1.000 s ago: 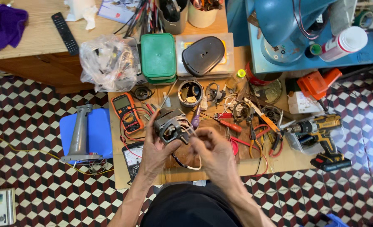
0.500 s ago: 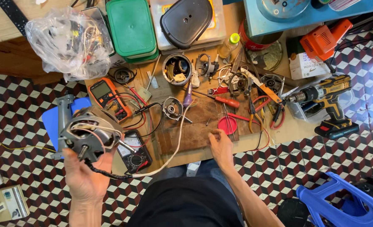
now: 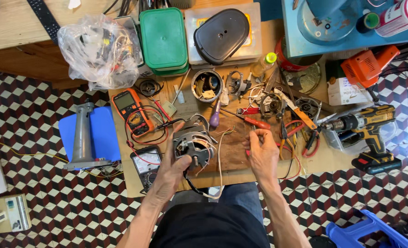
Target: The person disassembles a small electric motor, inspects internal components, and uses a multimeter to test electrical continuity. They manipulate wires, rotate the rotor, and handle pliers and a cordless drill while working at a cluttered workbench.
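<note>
My left hand [image 3: 174,171] grips a small grey electric motor [image 3: 192,144] with white and black wires trailing from it, held just above the low wooden work board [image 3: 233,151]. My right hand [image 3: 262,154] hovers to the right of the motor, with thumb and fingers pinched together on what looks like a thin wire end; I cannot tell for sure. A red-handled screwdriver [image 3: 254,122] and a purple-handled one [image 3: 215,118] lie just beyond my hands.
An orange multimeter [image 3: 131,110] and a black analogue meter [image 3: 146,163] sit at left. Red pliers [image 3: 300,133], a yellow cordless drill [image 3: 367,131], a green box [image 3: 163,39], a plastic bag of parts [image 3: 98,50] and a blue stool [image 3: 91,133] surround the board.
My left hand has carried the motor from low at the left, off the board, back over the board. My right hand has risen and pinched its fingers.
</note>
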